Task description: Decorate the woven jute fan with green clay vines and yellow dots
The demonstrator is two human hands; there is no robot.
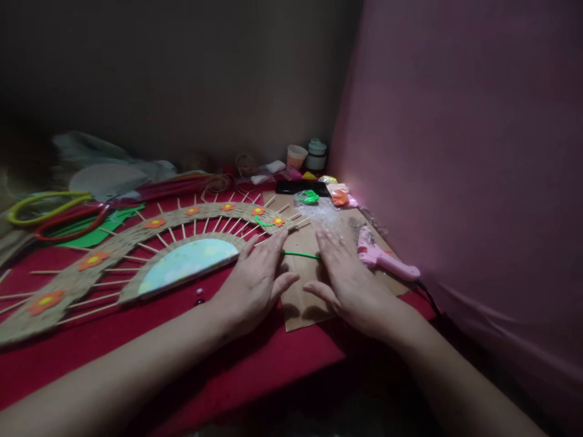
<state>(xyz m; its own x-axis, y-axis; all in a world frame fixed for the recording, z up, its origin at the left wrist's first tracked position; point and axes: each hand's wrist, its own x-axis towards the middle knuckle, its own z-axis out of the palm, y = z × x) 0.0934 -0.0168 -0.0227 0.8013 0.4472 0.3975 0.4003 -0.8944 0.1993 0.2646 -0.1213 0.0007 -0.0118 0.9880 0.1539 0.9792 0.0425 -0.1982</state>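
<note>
On the woven band (122, 241), orange flowers (155, 223) are set and one green tendril (262, 222) is laid, while a green clay strand (301, 254) is spanned on cardboard (296, 301) by left hand (255, 276) and right hand (348, 279), both flat, nothing gripped, its placement apparently left undone

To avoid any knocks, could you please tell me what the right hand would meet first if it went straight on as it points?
The right hand would probably meet the clear plastic just ahead, with the green lump farther on; depth is uncertain.
</note>
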